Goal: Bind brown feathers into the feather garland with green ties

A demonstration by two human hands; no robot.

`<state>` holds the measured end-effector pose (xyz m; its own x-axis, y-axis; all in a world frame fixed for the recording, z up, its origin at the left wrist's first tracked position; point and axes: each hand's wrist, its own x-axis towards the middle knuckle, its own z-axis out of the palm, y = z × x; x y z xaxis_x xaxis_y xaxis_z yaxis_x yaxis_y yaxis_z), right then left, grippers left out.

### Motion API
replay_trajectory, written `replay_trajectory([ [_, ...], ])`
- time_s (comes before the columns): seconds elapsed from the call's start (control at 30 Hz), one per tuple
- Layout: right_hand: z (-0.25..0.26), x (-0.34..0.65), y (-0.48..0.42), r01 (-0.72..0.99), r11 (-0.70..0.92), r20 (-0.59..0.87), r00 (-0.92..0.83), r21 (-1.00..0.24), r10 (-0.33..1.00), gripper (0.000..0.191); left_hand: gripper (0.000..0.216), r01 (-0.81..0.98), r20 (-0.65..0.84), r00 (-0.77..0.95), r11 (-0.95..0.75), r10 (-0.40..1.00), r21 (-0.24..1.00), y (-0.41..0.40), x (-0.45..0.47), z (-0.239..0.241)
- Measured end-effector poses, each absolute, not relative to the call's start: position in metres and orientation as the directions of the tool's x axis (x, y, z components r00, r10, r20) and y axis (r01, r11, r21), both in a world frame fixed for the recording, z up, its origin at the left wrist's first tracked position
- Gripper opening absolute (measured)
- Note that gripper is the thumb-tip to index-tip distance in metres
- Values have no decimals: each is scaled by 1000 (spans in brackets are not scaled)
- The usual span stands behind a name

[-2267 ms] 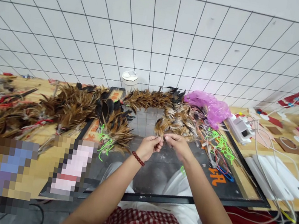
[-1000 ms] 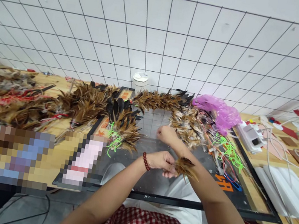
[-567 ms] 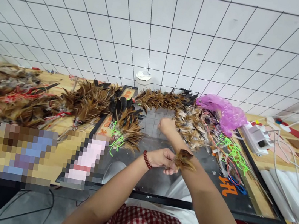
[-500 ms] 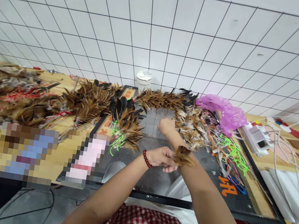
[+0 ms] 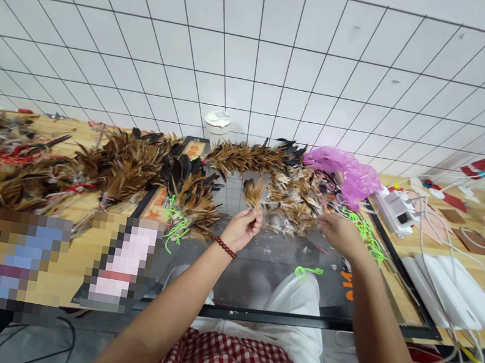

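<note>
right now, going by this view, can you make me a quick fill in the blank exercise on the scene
1. The left hand grips a small tuft of brown ____.
2. The bead bracelet is on the person's ____ wrist.
3. The tangled cords beside the right hand are bright ____.
4. The wall behind the white lidded container is covered in white ____.

Missing words: feathers; left; green; tiles

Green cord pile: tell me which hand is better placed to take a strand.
Probably the right hand: it is close beside the green cord pile, while the left hand is farther off and pinching a feather tuft. Whether the right hand holds anything is unclear.
</note>
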<state>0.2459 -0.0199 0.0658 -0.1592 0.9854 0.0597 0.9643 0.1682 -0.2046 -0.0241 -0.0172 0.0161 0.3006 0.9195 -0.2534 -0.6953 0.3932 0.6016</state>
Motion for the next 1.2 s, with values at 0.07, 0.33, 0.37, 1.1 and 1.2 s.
replay_trajectory([
  [0.07,61,217,-20,937,254,96,-237,-242,967,25,25,-677,-275,219,348,936,648,-16,-23,13],
  [0.33,42,126,-23,908,405,-23,-405,103,914,26,33,-588,-228,17,194,974,785,-14,-22,5],
  [0.37,40,125,-22,906,408,-14,-409,108,912,27,33,-585,-223,17,191,975,788,-14,-21,5],
  [1.1,11,148,-9,-267,-104,-79,-102,-958,992,45,21,-586,-231,-19,176,973,791,-17,-15,7],
  [1.2,14,149,-11,-263,-111,-82,-119,-958,990,34,20,-579,-224,-16,173,974,797,-17,-13,7],
])
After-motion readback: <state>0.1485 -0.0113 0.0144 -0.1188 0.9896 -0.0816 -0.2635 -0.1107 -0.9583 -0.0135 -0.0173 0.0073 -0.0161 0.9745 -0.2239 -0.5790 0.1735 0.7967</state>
